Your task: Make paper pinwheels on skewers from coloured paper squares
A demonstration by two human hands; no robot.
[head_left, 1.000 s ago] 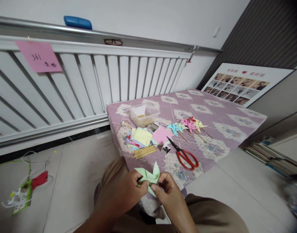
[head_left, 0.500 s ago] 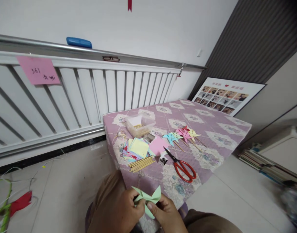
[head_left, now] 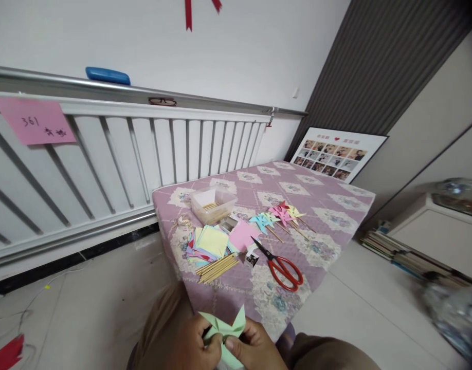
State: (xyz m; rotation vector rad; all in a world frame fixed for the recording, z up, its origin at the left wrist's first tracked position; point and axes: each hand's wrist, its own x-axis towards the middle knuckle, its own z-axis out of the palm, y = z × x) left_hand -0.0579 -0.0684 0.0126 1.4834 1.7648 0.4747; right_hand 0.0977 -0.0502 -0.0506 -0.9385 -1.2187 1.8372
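Note:
A light green paper pinwheel (head_left: pixel 230 326) is held low at the bottom of the head view, over the table's near edge. My left hand (head_left: pixel 195 341) pinches its left side, and my right hand (head_left: pixel 257 347) grips its right side. Both thumbs press close together at the paper's centre; what lies under them is too small to make out. Beyond my hands are red-handled scissors (head_left: pixel 284 270), thin wooden sticks (head_left: pixel 218 268), a stack of coloured paper squares (head_left: pixel 211 241) and a pink paper sheet (head_left: pixel 243 235). Several finished pinwheels on sticks (head_left: pixel 284 213) lie farther back.
The table (head_left: pixel 293 190) has a purple floral cover. A clear plastic box (head_left: pixel 214 204) with sticks inside stands near the white radiator (head_left: pixel 197 146). A photo board (head_left: pixel 332 154) leans at the far end. Books (head_left: pixel 398 252) are stacked on the right.
The whole view has shifted, so table items appear slightly farther left and my hands a little lower. Both hands keep hold of the green pinwheel, thumbs still at its centre.

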